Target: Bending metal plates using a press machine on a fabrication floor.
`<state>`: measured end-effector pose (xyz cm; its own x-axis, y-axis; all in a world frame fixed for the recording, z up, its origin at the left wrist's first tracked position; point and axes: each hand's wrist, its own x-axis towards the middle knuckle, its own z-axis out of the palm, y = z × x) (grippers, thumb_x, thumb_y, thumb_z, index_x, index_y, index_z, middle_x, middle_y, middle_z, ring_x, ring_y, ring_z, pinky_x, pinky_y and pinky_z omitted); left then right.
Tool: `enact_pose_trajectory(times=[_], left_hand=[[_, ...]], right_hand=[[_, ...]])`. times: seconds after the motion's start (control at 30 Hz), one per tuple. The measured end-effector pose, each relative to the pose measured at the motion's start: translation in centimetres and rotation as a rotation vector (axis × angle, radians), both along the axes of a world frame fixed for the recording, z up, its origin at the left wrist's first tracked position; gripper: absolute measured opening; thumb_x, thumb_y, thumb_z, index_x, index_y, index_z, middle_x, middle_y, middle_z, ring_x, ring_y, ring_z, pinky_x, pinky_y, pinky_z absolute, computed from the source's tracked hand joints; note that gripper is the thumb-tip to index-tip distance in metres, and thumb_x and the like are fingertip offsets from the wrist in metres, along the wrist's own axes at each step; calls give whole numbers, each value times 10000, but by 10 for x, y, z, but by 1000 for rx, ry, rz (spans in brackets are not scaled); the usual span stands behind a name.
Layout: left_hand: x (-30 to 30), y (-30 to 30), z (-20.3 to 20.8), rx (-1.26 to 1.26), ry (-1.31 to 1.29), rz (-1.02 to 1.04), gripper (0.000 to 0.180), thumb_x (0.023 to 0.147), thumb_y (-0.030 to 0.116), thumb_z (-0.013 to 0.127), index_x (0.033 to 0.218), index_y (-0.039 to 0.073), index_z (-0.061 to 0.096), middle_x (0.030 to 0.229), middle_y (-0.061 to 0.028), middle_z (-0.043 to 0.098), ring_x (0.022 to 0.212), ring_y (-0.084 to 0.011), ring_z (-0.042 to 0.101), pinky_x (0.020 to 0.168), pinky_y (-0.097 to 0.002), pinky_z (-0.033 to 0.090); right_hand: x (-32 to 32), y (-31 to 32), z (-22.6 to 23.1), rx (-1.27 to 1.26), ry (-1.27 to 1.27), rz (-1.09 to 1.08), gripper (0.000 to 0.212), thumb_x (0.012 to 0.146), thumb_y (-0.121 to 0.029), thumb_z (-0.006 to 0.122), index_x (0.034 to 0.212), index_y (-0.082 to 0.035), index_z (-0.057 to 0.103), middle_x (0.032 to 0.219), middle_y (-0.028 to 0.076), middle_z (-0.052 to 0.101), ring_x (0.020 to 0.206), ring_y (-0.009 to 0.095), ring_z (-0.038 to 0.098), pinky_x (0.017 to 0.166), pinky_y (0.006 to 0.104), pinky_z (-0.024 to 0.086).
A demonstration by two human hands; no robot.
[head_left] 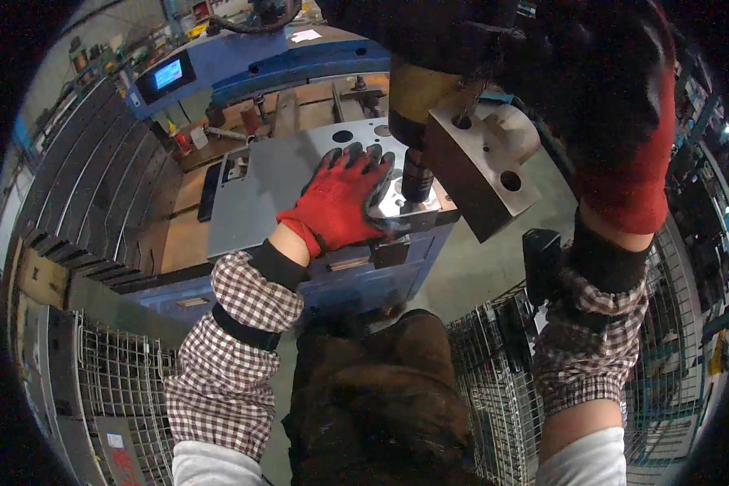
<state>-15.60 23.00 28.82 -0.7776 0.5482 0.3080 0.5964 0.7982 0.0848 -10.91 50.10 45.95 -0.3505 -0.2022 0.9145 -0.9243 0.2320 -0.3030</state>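
Observation:
My left hand point(342, 194), in a red glove with dark fingertips, lies flat on a grey metal plate point(259, 190). Its fingers are spread near several round holes. Close to its thumb, a dark tool bit point(417, 174) stands upright on the plate under a yellowish-brown tool body point(417, 89). A metal block with holes point(482, 166) sits beside that body. My right hand point(628, 174), gloved in red and black, is raised at the upper right by the dark upper part of the tool. Its fingers are lost in the dark, so their grip is unclear.
The plate rests on a blue machine table point(316, 287) with wooden boards. Behind it a blue beam carries a lit screen point(168, 74). Ribbed dark covers point(97, 170) rise at left. Wire baskets point(130, 381) flank my legs. A red-capped bottle point(178, 142) stands behind the plate.

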Motion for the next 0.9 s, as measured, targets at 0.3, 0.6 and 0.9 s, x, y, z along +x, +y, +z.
enact_pose_trajectory(times=[0.3, 0.6, 0.9], left_hand=[[-2, -5, -1, -28, 14, 13, 1088, 673, 602, 854, 1549, 112, 433, 1612, -255, 351, 1488, -495, 312, 1245, -571, 228], [-5, -2, -4, -16, 37, -5, 1093, 668, 600, 853, 1545, 102, 432, 1605, -248, 367, 1488, -495, 312, 1238, -575, 237], [-7, 1, -4, 1, 23, -42, 1050, 678, 555, 859, 1519, 79, 449, 1588, -243, 384, 1481, -505, 299, 1233, -571, 249]], right_hand=[[-56, 8, -88, -623, -424, 30, 396, 1059, -304, 573, 1356, -42, 592, 1267, 96, 677, 1109, 206, 655, 958, 364, 523], [-74, -17, -238, -214, -850, 31, 414, 994, -198, 625, 1345, 19, 591, 1288, 113, 676, 1122, 205, 647, 960, 357, 511], [-67, -26, -263, -381, -695, 210, 411, 997, -208, 611, 1358, -14, 577, 1259, 95, 677, 1101, 194, 658, 917, 346, 532]])
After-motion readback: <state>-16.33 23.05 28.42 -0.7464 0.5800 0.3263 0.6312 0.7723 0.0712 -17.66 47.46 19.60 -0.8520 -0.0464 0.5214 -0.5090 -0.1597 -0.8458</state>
